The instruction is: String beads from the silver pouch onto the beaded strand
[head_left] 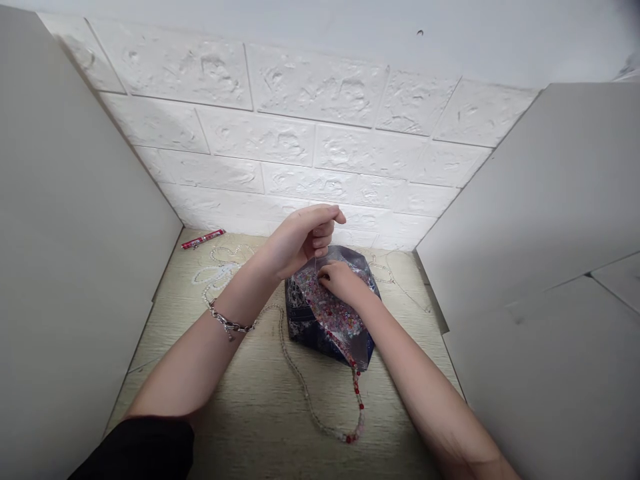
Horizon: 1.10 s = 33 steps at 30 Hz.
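Note:
My left hand [305, 237] is raised above a dark blue bag [305, 323] full of small mixed beads, fingers pinched on a thin thread that runs down toward the beads. My right hand [340, 279] rests in the bag's open mouth, fingers curled down among the pink and red beads [335, 317]. A long beaded strand [305, 390] trails from the bag over the table, ending in red beads [357, 393] near the front. A chain bracelet [227, 325] circles my left wrist.
A red pen-like tool [203, 239] lies at the back left by the white brick wall [300, 147]. Clear bead strings [220, 270] lie looped on the wooden table [250, 413]. Grey partition boards [60, 267] [540, 267] stand on both sides.

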### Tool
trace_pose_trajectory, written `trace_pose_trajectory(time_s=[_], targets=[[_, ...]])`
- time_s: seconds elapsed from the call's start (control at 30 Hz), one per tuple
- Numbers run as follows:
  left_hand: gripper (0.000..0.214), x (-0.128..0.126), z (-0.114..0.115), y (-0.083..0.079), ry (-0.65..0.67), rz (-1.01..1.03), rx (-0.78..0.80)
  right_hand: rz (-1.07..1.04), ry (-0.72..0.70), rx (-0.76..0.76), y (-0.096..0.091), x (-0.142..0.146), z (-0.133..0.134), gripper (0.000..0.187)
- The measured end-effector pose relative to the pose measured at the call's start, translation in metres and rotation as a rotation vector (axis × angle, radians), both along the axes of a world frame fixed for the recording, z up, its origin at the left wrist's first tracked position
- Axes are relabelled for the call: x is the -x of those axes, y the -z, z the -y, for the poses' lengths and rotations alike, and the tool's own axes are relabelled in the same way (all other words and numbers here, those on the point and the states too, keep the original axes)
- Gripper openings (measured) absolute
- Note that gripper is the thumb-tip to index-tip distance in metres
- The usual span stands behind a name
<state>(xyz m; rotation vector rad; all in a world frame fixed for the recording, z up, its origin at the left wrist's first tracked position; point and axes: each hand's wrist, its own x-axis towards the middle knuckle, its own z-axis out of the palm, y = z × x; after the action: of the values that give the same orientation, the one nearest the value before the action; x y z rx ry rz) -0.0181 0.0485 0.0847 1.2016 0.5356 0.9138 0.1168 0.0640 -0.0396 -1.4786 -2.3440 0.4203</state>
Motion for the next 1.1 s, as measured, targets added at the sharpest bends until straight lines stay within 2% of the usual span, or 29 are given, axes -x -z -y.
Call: trace_pose_trajectory(time_s=[0.07,0.17,0.3,0.4,0.57,0.77,1.1], targets=[[0.016,0.001,-0.001,0.001,-0.012,-0.084,-0.049,-0.111,0.033,0.039,-0.010,-0.004,0.001,0.016],[0.019,0.003,-0.006,0.004,-0.025,-0.312,-0.156,-0.442,0.076,0.222,-0.028,-0.019,0.001,0.017],[0.024,0.005,-0.011,0.009,0.038,-0.634,-0.328,-0.944,-0.035,0.471,-0.044,-0.042,0.003,0.023],[0.027,0.005,-0.015,0.014,0.119,-0.751,-0.411,-1.146,-0.053,0.579,-0.049,-0.051,0.006,0.024],[0.031,0.006,-0.021,0.021,0.187,-0.838,-0.497,-1.219,-0.031,0.634,-0.056,-0.048,0.011,0.024],[0.032,0.007,-0.019,0.019,0.215,-0.856,-0.516,-1.219,-0.025,0.635,-0.060,-0.043,0.013,0.020],[0.034,0.007,-0.015,0.018,0.130,-0.908,-0.514,-1.189,-0.048,0.619,-0.061,-0.045,0.014,0.019]])
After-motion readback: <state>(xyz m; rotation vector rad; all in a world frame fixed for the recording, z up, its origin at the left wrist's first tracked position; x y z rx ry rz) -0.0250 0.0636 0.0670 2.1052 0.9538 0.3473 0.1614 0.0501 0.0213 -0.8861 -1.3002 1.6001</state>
